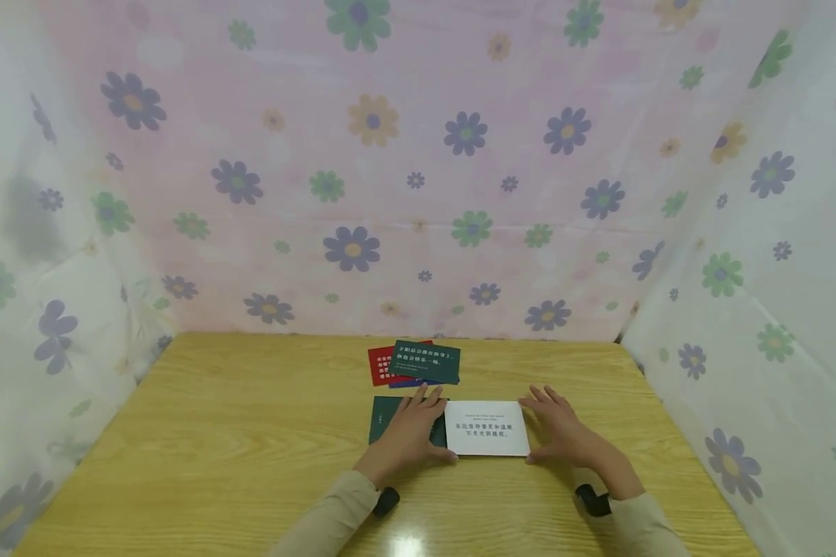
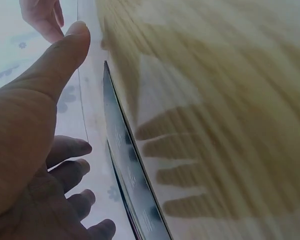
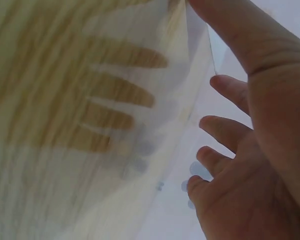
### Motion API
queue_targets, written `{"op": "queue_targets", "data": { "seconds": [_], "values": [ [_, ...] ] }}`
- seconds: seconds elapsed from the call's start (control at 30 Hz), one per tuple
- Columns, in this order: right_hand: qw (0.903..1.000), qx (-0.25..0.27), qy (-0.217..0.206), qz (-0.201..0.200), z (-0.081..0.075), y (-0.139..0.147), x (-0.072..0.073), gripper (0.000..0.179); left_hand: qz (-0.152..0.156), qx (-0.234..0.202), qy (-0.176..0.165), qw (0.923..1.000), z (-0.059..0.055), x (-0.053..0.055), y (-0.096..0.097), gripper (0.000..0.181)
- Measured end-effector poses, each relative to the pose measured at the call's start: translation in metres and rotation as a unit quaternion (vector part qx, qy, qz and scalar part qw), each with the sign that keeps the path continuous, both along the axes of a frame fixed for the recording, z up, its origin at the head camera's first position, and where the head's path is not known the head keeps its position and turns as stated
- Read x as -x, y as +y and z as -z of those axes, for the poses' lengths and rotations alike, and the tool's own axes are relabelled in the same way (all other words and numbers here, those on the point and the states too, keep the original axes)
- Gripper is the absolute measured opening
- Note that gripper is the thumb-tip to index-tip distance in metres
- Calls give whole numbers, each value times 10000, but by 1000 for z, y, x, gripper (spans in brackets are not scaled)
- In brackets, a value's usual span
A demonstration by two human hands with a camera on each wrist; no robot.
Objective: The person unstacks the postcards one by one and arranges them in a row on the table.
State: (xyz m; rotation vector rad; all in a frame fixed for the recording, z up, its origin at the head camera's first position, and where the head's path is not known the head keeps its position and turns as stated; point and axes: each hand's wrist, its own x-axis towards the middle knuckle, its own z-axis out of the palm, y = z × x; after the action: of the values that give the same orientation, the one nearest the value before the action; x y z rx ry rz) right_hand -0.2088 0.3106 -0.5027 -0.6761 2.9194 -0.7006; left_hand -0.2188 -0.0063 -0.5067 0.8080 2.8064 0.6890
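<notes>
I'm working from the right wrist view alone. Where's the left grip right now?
Observer: The left grip is at the left edge of the white card.
Operator: Is anything behind it that I'm missing?
Observer: Yes, a dark green card, partly hidden by that hand.
Operator: And farther back, beyond those?
Observer: A red card, partly covered by another green card with white lettering.

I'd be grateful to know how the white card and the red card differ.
The white card has dark print; the red card has white print. The white card is between the left hand and right hand; the red card lies farther back, partly covered by a green card. Both bear printed characters.
</notes>
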Motion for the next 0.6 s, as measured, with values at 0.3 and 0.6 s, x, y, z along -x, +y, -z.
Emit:
{"op": "queue_targets", "data": {
  "seconds": [0.3,0.6],
  "values": [
    [9998,2,-165,-69,-9,9,3,90,-86,9,-163,9998,2,9,16,97],
    [9987,-34,-505,-61,-8,14,7,93,-81,180,-255,9995,1,12,21,97]
  ]
}}
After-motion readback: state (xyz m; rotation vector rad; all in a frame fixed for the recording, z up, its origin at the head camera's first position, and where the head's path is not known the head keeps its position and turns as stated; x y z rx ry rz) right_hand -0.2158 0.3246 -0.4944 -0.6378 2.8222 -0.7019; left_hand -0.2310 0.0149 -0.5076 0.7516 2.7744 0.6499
